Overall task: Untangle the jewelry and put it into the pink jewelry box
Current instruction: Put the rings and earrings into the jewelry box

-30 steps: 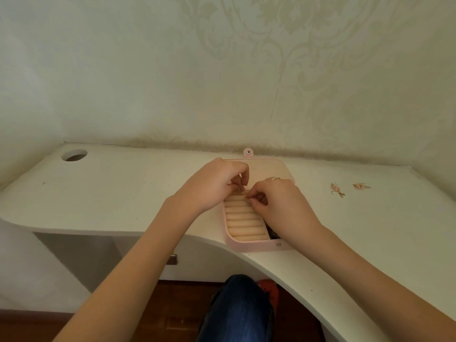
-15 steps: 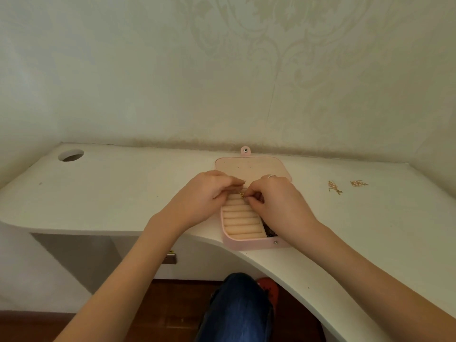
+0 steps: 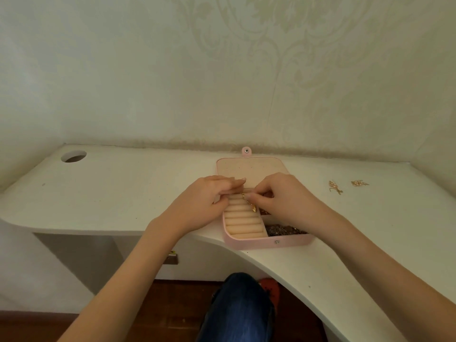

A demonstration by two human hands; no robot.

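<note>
A white desk [image 3: 123,193] runs along a pale patterned wall [image 3: 222,70], its front edge curving inward toward the person's knee [image 3: 237,307] and then sweeping out to the right. A round cable hole [image 3: 73,156] sits at the far left corner, with a wide bare stretch of desktop between it and the box. The pink box [image 3: 269,243] lies open near the curved front edge, its near wall just short of that edge and its lid [image 3: 246,169] laid flat toward the wall, snap tab [image 3: 246,151] pointing back. Inside, the left part holds cream ring rolls [image 3: 243,222]; the right compartment holds a dark tangle of chains [image 3: 283,230]. Both hands meet above the back of the rolls. The left hand [image 3: 204,203] and right hand [image 3: 286,198] each pinch a gold chain [image 3: 248,200] between curled fingertips, and it dangles from them over the rolls. Two gold earrings [image 3: 335,186] [image 3: 359,183] lie well apart from the box on the right, with bare desk beyond them.
</note>
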